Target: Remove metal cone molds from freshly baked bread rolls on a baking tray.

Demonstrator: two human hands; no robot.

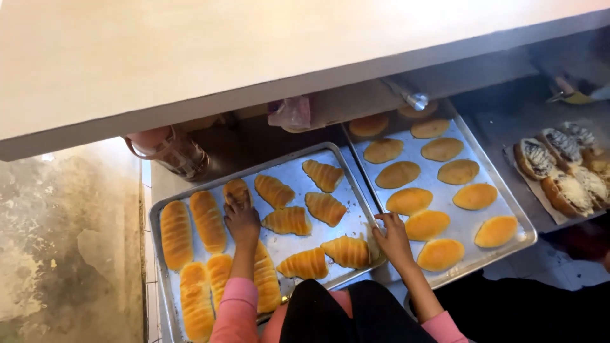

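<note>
The left hand grips a small ridged bread roll on the left metal tray, among longer ridged loaves and horn-shaped pastries. The right hand rests with fingers curled on that tray's right rim, grasping its edge. Just beside it lies a second tray of smooth oval buns. Both sit on a low shelf under a pale surface; a stained floor lies to the left.

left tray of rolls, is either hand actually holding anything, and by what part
The left hand rests its fingers on a small ridged roll, touching its near end. The right hand grasps the left tray at its right rim.
</note>
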